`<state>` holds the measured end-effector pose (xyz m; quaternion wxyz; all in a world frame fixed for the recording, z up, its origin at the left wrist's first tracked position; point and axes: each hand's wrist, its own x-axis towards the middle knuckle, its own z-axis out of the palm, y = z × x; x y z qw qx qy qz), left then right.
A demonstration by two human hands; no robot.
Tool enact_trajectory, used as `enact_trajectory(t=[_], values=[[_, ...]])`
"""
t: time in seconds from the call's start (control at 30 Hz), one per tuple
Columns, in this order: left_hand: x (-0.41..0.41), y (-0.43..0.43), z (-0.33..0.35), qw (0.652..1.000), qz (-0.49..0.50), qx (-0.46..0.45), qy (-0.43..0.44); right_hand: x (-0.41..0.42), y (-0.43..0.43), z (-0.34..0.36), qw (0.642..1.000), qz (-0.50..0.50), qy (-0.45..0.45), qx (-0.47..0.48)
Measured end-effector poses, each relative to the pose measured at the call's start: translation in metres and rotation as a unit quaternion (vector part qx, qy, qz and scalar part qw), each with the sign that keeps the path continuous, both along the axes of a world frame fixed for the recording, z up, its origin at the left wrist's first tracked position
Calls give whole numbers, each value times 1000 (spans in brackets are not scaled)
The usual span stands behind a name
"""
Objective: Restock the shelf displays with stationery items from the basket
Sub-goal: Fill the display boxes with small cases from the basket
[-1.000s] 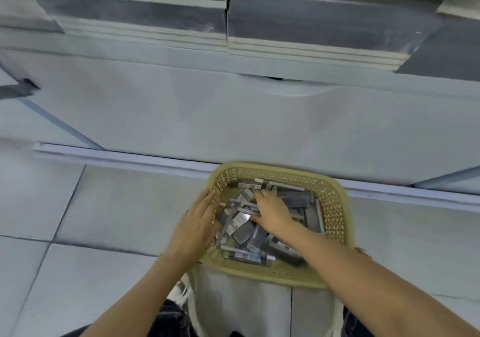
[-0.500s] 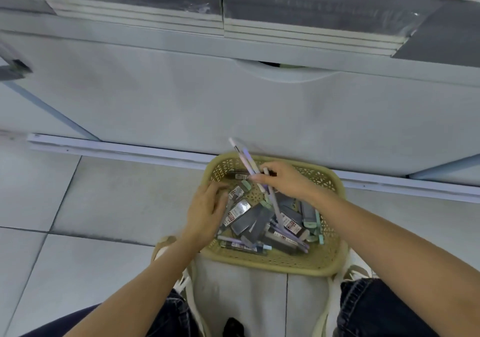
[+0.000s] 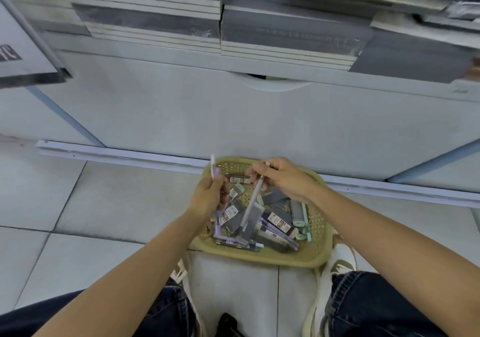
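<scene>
A yellow plastic basket (image 3: pixel 320 252) sits on the floor between my feet, holding several pens, lead boxes and erasers. My left hand (image 3: pixel 209 197) grips a light purple pen (image 3: pixel 214 170) that sticks up above its fingers, over the basket's left side. My right hand (image 3: pixel 281 178) pinches the upper end of another pale pen (image 3: pixel 253 201), which slants down into the pile. The shelf (image 3: pixel 181 58) with stacked dark notebooks (image 3: pixel 291 35) runs across the top.
A white cabinet front (image 3: pixel 233 121) with a curved handle notch stands right behind the basket. A metal floor rail (image 3: pixel 124 154) runs along its base. Grey floor tiles (image 3: pixel 98 206) lie to the left. My knees and shoes sit at the bottom.
My left hand has taken one purple pen and lifted it at the basket's left. My right hand now holds a single pen, angled down into the basket.
</scene>
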<state>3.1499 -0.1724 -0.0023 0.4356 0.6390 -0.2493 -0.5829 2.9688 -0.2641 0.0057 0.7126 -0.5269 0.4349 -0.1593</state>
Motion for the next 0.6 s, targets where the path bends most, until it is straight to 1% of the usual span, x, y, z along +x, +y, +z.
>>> enact_trajectory(t=[0.07,0.13,0.2,0.27,0.3,0.33,0.4,0.43,0.53,0.6], values=[[-4,7,0,995,-100,-7,-28,8,1,3,1000,-12,-12,-11],[-8,11,0,985,-156,-54,-42,19,3,3,999,-21,-24,-26],[-4,12,-1,981,-169,-71,-63,29,6,1,998,-30,-49,-14],[10,13,-4,989,-121,-54,-60,35,7,-7,997,-53,-51,6],[20,14,-7,993,-86,-45,-62,38,9,-15,998,-60,-20,1],[31,14,-11,995,-52,-37,-74,41,11,-24,998,-54,34,-13],[50,17,-21,994,-5,-20,-104,47,18,-46,986,6,159,-53],[57,19,-26,994,10,-10,-109,50,21,-58,975,44,204,-71],[64,26,-39,995,15,13,-96,62,28,-91,941,136,279,-132],[63,28,-45,995,-12,21,-97,70,34,-108,920,153,317,-174]])
